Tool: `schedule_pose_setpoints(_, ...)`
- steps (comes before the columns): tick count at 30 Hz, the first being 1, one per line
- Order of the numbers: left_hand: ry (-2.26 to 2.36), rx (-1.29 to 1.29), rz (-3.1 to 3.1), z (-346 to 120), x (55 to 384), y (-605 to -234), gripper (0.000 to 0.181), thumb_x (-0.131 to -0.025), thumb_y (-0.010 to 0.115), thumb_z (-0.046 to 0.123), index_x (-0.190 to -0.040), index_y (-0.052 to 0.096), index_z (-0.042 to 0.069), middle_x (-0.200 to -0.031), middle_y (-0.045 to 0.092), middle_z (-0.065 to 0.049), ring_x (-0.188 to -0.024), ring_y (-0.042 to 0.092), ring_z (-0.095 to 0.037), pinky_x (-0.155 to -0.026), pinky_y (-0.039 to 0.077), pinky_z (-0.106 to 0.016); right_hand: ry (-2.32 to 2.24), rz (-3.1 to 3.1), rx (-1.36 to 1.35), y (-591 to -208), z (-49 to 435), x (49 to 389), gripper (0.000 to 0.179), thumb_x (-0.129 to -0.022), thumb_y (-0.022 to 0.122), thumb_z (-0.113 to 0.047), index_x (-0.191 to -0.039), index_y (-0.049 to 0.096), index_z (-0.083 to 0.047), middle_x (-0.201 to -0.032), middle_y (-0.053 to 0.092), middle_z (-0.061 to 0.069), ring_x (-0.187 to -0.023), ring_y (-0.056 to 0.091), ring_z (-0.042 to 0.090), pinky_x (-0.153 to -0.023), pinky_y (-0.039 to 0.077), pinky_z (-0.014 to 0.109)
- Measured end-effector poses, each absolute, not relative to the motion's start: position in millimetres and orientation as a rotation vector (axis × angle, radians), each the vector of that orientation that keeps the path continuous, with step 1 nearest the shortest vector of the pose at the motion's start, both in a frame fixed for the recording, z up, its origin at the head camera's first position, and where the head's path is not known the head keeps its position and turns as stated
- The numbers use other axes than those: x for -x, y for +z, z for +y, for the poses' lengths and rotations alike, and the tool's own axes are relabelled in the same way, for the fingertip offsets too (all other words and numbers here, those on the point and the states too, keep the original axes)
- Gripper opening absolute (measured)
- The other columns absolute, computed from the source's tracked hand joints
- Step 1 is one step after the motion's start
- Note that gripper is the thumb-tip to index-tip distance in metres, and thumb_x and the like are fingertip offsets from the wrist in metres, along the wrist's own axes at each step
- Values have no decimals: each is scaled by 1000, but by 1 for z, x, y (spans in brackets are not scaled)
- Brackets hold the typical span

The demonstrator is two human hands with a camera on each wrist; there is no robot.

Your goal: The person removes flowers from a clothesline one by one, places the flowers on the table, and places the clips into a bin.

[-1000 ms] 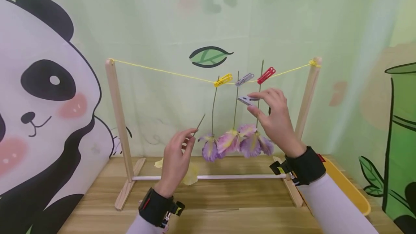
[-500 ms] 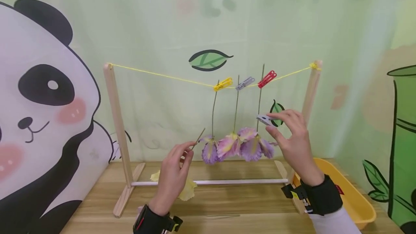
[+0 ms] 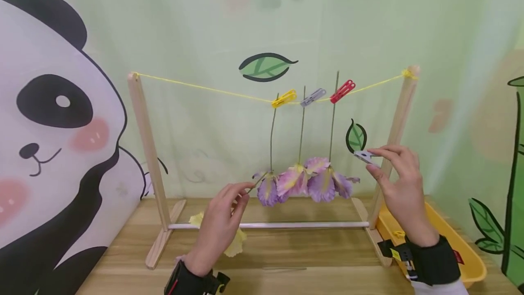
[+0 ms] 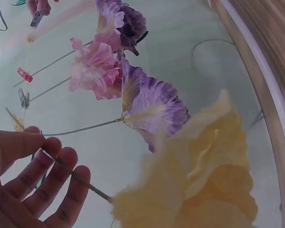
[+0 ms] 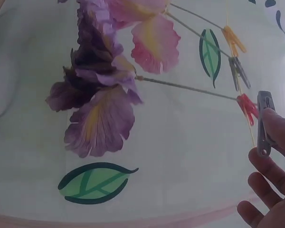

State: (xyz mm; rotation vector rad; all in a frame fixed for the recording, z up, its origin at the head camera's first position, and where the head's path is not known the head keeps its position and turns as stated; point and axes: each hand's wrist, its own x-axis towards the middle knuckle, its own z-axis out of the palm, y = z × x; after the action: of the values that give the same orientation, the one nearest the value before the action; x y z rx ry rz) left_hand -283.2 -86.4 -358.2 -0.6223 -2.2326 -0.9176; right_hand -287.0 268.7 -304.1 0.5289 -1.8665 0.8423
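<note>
Yellow flower: frame's lower left-of-centre; stem pinched by left hand, well apart from left post | Grey clothespin: right of centre; pinched by right hand, overlapping right post edge

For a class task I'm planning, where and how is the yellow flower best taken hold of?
Probably pinch the yellow flower by its stem, above the petals, coming crosswise from the person's left. The slim, bare stem slants up and right in the head view, while the broad, ruffled petals might crumple.
</note>
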Motion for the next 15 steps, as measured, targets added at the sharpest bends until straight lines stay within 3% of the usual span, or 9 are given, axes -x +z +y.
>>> schedule_pose_setpoints(8,-746,757,-2344,-91,273,-351,26,-94,62,15,-119,65,25,-93,62,10,-75,55,-2,-61,50,-25,872,-1857,-393,-306,299,292,40,-77,73,9,-115,68,-3,-108,48,17,-105,34,22,-81,19,34)
schedule_pose_setpoints(15,-537,945,-2459,-90,268,-353,22,-94,63,15,-114,67,23,-94,69,6,-74,61,-8,-64,51,-28,937,-1861,-216,-311,341,292,34,-85,70,1,-118,67,-4,-105,39,-22,-102,34,7,-83,21,30)
